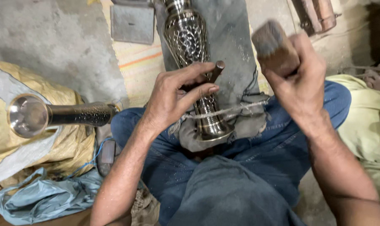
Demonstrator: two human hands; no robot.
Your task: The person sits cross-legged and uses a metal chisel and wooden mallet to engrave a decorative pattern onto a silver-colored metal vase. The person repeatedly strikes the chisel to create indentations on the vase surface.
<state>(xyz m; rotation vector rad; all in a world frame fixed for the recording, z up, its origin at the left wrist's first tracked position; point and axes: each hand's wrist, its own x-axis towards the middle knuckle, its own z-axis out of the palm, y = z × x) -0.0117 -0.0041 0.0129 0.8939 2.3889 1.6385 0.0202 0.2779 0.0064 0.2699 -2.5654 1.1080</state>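
While the person sits cross-legged in blue jeans (257, 155), an engraved metal vase (190, 54) lies lengthwise over the lap on a grey cloth (232, 54), its foot near and its neck pointing far; a thin string (232, 111) crosses the vase near its foot. Left hand (173, 98): fingers closed narrowly around a short dark punch (216, 71), whose tip meets the vase body. Right hand (299, 79): fingers wrapped tight around the handle of a wooden mallet (271, 42), held raised at right of the vase and blurred. At left, a second vase (60, 115) lies on its side on a yellow sack (68, 146), mouth toward the left, well apart from both hands. A crumpled pale blue bag (43, 196) lies near left; a flat grey metal block (132, 23) sits far left of the vase in work.
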